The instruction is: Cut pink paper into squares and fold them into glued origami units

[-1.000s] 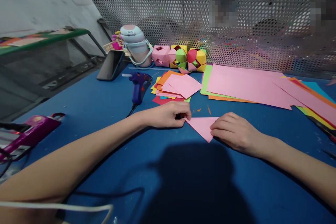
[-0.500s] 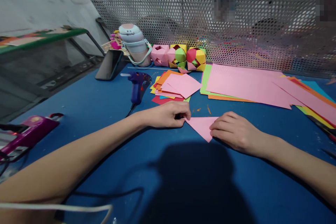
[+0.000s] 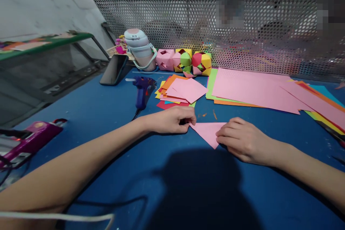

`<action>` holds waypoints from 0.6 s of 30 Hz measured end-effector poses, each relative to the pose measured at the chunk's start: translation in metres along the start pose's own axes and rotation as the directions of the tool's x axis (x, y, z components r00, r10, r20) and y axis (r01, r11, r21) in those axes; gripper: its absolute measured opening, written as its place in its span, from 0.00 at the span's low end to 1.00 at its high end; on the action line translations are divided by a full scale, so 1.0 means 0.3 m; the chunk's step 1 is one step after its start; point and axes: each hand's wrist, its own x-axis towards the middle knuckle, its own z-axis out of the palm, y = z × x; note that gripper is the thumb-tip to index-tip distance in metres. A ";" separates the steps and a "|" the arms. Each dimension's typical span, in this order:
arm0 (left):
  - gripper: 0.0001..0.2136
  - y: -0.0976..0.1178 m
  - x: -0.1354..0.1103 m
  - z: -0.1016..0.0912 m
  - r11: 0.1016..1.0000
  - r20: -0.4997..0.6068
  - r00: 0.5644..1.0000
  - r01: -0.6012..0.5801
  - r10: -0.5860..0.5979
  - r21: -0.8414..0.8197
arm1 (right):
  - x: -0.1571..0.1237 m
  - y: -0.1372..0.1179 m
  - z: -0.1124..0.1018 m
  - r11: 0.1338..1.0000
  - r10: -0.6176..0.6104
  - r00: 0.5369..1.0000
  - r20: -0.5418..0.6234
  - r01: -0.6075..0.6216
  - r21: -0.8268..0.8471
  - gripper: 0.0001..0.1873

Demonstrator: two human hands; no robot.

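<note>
Blue table: one pink triangle, left hand pinching corner, right hand pressing flat

Blue glue gun, phone, bottle, paper cubes, coloured sheet stacks on blue table.

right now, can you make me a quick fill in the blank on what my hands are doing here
The left hand pinches and the right hand presses a folded paper shaped like a ____. That paper is ____. The table under it is ____. The glue gun lies on the ____ hand's side.
Missing: triangle; pink; blue; left.
</note>
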 end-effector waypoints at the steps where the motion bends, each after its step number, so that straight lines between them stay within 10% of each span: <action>1: 0.11 0.004 0.000 -0.003 1.000 0.011 1.000 0.008 -0.008 0.003 | 0.000 -0.003 0.001 1.000 0.007 1.000 -0.004 -0.007 0.002 0.14; 8: 0.10 0.013 -0.005 -0.045 0.990 0.054 0.994 0.092 -0.099 0.108 | 0.006 -0.017 0.005 0.999 0.033 0.999 -0.043 -0.034 -0.011 0.15; 11: 0.09 0.052 -0.001 -0.035 0.973 -0.088 0.990 0.130 -0.115 0.191 | 0.010 -0.021 0.001 0.999 0.034 0.999 -0.043 -0.034 -0.013 0.15; 14: 0.09 0.134 0.006 0.037 0.952 -0.279 0.956 0.169 -0.095 0.254 | 0.008 -0.022 0.001 0.999 0.033 0.998 -0.044 -0.034 -0.023 0.15; 18: 0.08 0.240 0.003 0.172 0.897 -0.162 0.986 0.034 0.042 0.440 | -0.001 -0.020 0.007 0.998 0.051 0.998 -0.041 -0.053 -0.029 0.15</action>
